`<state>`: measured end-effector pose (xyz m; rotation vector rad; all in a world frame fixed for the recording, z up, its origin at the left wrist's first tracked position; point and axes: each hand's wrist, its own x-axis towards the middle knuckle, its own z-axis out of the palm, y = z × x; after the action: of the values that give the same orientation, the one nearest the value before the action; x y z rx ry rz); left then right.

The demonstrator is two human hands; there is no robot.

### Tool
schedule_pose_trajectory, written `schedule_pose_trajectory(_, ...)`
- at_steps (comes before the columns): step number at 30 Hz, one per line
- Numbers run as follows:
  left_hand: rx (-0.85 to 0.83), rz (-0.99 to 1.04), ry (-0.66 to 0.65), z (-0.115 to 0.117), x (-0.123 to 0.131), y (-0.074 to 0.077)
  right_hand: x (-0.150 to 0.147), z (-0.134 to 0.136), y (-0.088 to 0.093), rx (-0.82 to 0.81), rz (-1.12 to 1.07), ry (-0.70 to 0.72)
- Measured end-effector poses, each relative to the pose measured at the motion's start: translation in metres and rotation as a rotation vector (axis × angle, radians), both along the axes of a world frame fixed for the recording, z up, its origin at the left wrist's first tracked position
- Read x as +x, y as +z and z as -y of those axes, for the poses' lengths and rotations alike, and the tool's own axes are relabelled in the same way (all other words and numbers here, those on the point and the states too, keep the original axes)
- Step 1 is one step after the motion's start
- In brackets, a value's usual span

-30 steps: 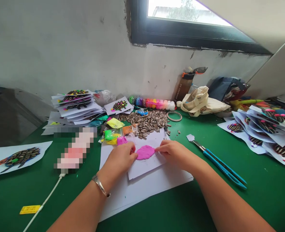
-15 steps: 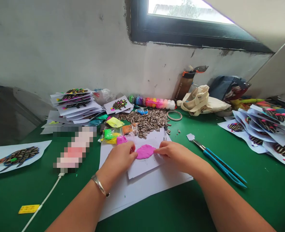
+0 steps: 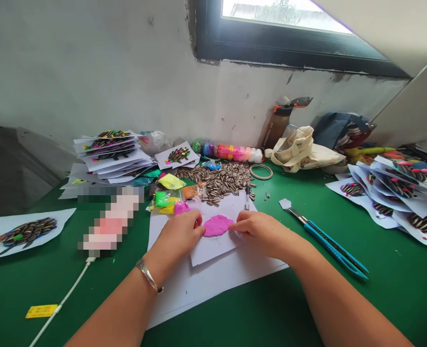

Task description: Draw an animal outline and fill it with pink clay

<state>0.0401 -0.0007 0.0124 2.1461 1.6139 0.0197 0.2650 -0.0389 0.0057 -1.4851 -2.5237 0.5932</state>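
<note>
A flat oval of pink modelling clay lies on a small white paper with pencil lines showing below it. My left hand is closed at the clay's left edge, thumb and fingertips pinching there. At the right edge, my right hand has its thumb and forefinger together on the clay's rim, the other fingers curled under. Larger white sheets lie beneath the small paper. A pen rests just beyond my right hand.
Sunflower seeds are heaped behind the paper, beside bagged coloured clay. A blue utility knife lies to the right. Stacks of seed pictures stand left and right. A bottle and cloth bag stand by the wall.
The clay's edge looks slightly smoother and rounder at the right. Both hands stay at its two sides, with only small finger shifts. The view has moved very slightly.
</note>
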Motion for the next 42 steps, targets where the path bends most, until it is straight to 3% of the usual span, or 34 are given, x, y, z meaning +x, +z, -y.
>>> schedule_pose_trajectory(7, -0.004, 0.004, 0.008, -0.001, -0.001, 0.000, 0.002, 0.000, 0.002, -0.067, -0.122, -0.043)
schedule_pose_trajectory(16, 0.003, 0.007, -0.001, -0.001, 0.001, -0.002, -0.005, 0.002, 0.000, -0.017, 0.004, 0.021)
schedule_pose_trajectory(24, 0.010, 0.016, 0.000, 0.000, -0.002, -0.002, 0.005, 0.002, 0.004, -0.098, -0.133, -0.033)
schedule_pose_trajectory(34, -0.004, 0.003, 0.011, 0.000, 0.000, 0.000, 0.006, 0.002, 0.002, -0.119, -0.098, -0.018)
schedule_pose_trajectory(39, 0.005, 0.007, 0.004, -0.001, 0.000, -0.002, 0.012, 0.000, 0.000, -0.150, -0.155, -0.100)
schedule_pose_trajectory(42, 0.006, 0.008, 0.002, -0.001, -0.001, -0.002, 0.009, 0.000, -0.001, -0.128, -0.115, -0.059)
